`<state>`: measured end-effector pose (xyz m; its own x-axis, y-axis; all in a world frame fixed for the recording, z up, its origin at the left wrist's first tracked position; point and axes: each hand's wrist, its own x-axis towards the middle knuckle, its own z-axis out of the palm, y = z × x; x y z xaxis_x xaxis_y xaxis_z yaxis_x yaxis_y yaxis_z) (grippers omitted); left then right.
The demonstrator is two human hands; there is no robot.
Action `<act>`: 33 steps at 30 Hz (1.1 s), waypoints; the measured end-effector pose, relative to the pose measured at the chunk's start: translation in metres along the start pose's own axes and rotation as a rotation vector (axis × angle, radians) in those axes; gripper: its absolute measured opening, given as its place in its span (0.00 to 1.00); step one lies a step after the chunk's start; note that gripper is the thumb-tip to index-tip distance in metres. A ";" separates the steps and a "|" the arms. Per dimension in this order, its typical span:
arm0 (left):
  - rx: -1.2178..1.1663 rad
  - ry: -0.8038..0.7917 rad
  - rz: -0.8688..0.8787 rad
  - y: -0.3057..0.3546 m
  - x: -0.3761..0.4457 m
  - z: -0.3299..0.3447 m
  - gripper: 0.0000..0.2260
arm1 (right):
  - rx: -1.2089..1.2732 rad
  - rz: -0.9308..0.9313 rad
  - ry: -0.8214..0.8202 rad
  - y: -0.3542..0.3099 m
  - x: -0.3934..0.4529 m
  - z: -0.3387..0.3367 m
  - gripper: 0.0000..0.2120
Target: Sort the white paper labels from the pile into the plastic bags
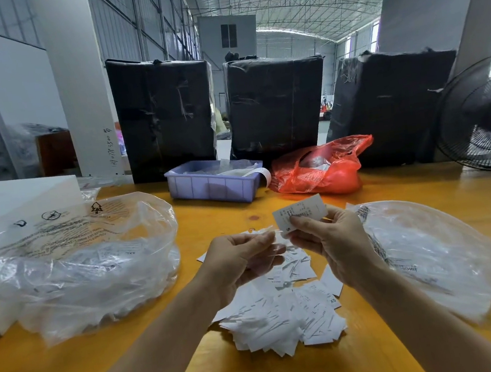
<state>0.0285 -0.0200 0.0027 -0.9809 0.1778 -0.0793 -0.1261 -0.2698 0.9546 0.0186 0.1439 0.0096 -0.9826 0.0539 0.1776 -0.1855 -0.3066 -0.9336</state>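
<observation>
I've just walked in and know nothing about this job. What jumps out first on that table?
The heap of white paper labels at the near middle of the yellow table, with the right hand pinching one label above it. Clear plastic bags lie to either side. Behind stand three black wrapped bales, a red bag and a lilac bin.

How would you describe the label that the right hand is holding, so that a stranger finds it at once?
Start at the yellow table, then find the pile of white labels near its front edge. Above the pile, the right hand pinches one label. Only this one is lifted, tilted, with an S at its lower corner.
</observation>
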 end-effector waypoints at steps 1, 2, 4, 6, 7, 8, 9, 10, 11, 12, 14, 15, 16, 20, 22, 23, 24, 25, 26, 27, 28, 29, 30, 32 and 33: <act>0.000 -0.001 0.000 0.000 0.000 0.000 0.14 | 0.006 0.011 -0.003 0.000 0.000 0.000 0.11; 0.002 -0.002 0.001 0.000 0.000 0.000 0.14 | 0.011 0.023 -0.006 0.001 0.000 0.001 0.11; 0.003 0.009 0.005 0.000 0.000 0.000 0.14 | 0.000 0.043 -0.015 0.001 0.000 0.002 0.11; -0.016 0.027 0.007 0.000 0.000 0.000 0.12 | -0.031 0.059 -0.024 0.001 -0.001 0.003 0.11; -0.027 0.038 0.006 0.000 0.001 0.000 0.11 | -0.049 0.066 -0.026 0.000 -0.001 0.003 0.10; -0.028 0.050 0.005 0.000 0.001 -0.001 0.10 | -0.070 0.071 -0.025 0.000 -0.001 0.003 0.09; -0.024 0.063 0.007 0.000 0.001 -0.001 0.08 | -0.095 0.074 -0.025 0.000 -0.001 0.002 0.09; -0.021 0.073 0.012 -0.001 0.001 -0.001 0.06 | -0.123 0.078 -0.028 -0.001 -0.001 0.002 0.08; -0.025 0.081 0.018 -0.001 0.001 -0.001 0.05 | -0.152 0.087 -0.032 0.000 -0.001 0.001 0.08; -0.035 0.086 0.025 -0.001 0.001 -0.002 0.04 | -0.179 0.099 -0.036 0.000 -0.001 0.001 0.07; -0.033 0.090 0.041 -0.001 0.001 -0.001 0.05 | -0.227 0.118 -0.044 0.001 -0.001 0.001 0.07; -0.019 0.090 0.048 -0.002 0.001 -0.001 0.05 | -0.247 0.115 -0.048 0.002 -0.002 0.001 0.07; -0.009 0.090 0.054 -0.002 0.001 -0.001 0.06 | -0.265 0.105 -0.051 0.002 -0.002 0.001 0.06; -0.045 0.131 0.091 -0.004 0.003 -0.001 0.05 | -0.320 0.072 -0.053 0.000 -0.003 0.000 0.07; -0.041 0.155 0.118 -0.004 0.004 -0.002 0.05 | -0.351 0.058 -0.072 -0.003 -0.002 0.000 0.07; -0.033 0.155 0.125 -0.004 0.004 -0.002 0.06 | -0.365 0.055 -0.089 -0.003 -0.002 0.000 0.07; -0.020 0.149 0.130 -0.005 0.004 -0.002 0.08 | -0.378 0.055 -0.106 -0.003 -0.002 -0.001 0.08; -0.002 0.143 0.136 -0.005 0.003 -0.001 0.10 | -0.389 0.060 -0.121 -0.002 -0.002 -0.001 0.08; 0.015 0.139 0.142 -0.006 0.003 0.000 0.12 | -0.403 0.069 -0.139 -0.002 -0.002 -0.001 0.06; 0.027 0.138 0.148 -0.007 0.003 0.001 0.13 | -0.421 0.081 -0.168 -0.001 -0.002 0.000 0.05; 0.029 0.141 0.157 -0.008 0.003 0.002 0.14 | -0.442 0.096 -0.206 0.000 -0.003 0.001 0.06; 0.026 0.145 0.165 -0.010 0.003 0.003 0.14 | -0.462 0.113 -0.246 0.001 -0.004 0.002 0.10; 0.024 0.151 0.169 -0.010 0.003 0.004 0.15 | -0.477 0.135 -0.282 0.001 -0.004 0.003 0.13; 0.037 0.169 0.170 -0.012 0.004 0.004 0.15 | -0.527 0.167 -0.343 0.001 -0.006 0.005 0.17; 0.052 0.177 0.170 -0.013 0.004 0.004 0.13 | -0.580 0.169 -0.378 0.001 -0.007 0.006 0.17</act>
<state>0.0264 -0.0119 -0.0093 -0.9986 -0.0361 0.0393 0.0466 -0.2314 0.9717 0.0249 0.1380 0.0096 -0.9488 -0.3155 0.0131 -0.1061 0.2794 -0.9543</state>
